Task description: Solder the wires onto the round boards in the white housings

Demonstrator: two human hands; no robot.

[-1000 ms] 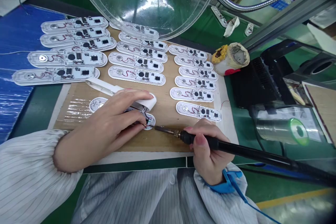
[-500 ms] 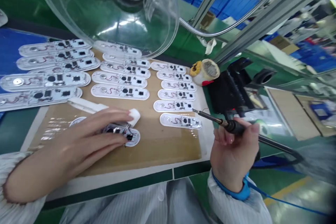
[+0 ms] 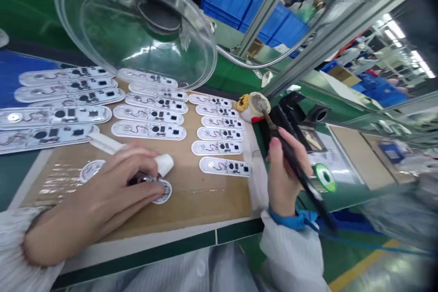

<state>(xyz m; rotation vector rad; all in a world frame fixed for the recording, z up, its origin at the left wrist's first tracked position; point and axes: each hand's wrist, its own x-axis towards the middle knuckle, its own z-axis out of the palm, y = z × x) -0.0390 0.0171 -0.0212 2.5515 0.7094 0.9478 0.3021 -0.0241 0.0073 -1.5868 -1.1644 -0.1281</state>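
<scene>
My left hand [image 3: 116,191] rests over a white strip with a circuit board [image 3: 163,193], its thumb and fingers closed around it. Most of that strip is covered by the hand; its rounded ends show. A white plastic piece [image 3: 165,164] lies along the hand's far side, partly under the fingers. My right hand [image 3: 285,178] is wrapped round the handle of a soldering iron [image 3: 294,157]. The iron's tip reaches into the mouth of a pale cup [image 3: 253,108] with a yellow sponge-like piece [image 3: 242,102] at its side.
Several white strips with circuit boards [image 3: 219,148] lie in rows on brown cardboard [image 3: 205,205]. Above them hangs a clear round plastic hood [image 3: 205,61]. A black iron stand [image 3: 290,105], a green-rimmed solder spool [image 3: 325,177] and a metal post [image 3: 308,50] are to the right.
My right hand has swung the soldering iron from beside the right row of strips up into the cup. My left hand keeps its hold, fingers more bent. The view has shifted.
</scene>
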